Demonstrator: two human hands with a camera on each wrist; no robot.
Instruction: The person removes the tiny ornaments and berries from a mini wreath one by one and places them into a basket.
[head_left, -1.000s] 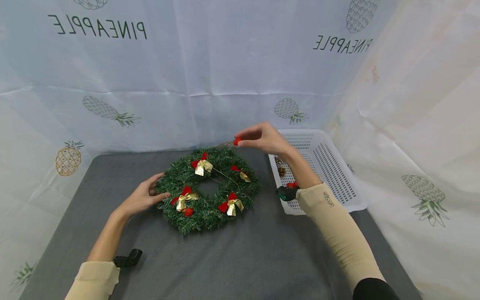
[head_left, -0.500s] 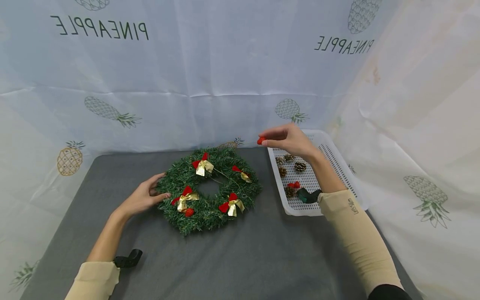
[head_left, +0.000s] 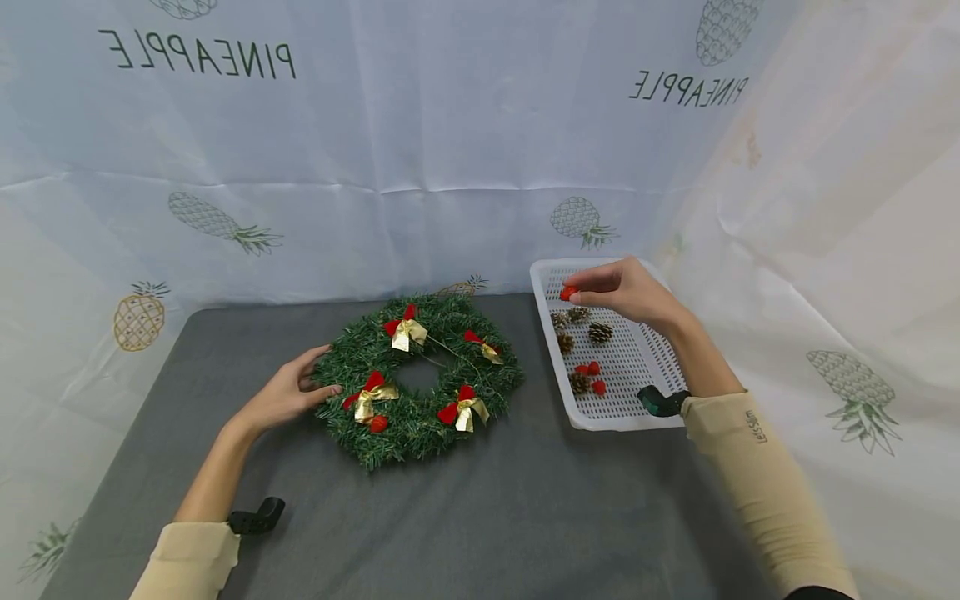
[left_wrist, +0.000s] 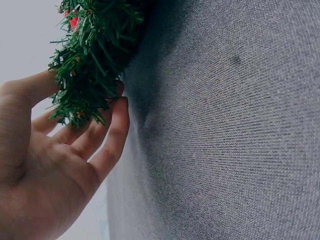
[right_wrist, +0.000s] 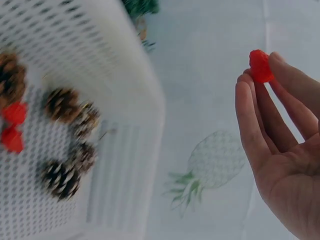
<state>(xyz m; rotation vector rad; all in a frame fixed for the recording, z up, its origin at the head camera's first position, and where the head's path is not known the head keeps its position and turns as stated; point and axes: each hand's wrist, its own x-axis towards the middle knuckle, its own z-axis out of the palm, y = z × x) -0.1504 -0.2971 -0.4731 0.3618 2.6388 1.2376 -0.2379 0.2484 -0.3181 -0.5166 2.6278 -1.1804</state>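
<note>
A green wreath (head_left: 408,442) lies on the dark grey table, with several red-and-gold bows and one red berry (head_left: 378,424) on it. My left hand (head_left: 285,396) holds the wreath's left edge, thumb on top; in the left wrist view its fingers curl round the green needles (left_wrist: 90,65). Over the back of a white basket (head_left: 551,367), my right hand (head_left: 630,292) pinches a small red bumpy berry (right_wrist: 260,66) between thumb and fingertips. Several pine cones (head_left: 600,332) and a few red berries (head_left: 598,387) sit in the basket below that hand.
The basket stands at the table's right side, to the right of the wreath. A white curtain (head_left: 450,233) with pineapple prints hangs behind and at both sides of the table. Bare grey cloth (head_left: 465,533) shows in front of the wreath.
My right hand has moved right with the red berry, from the wreath's back edge to above the basket. More of the basket's contents show. The left hand has stayed on the wreath.
</note>
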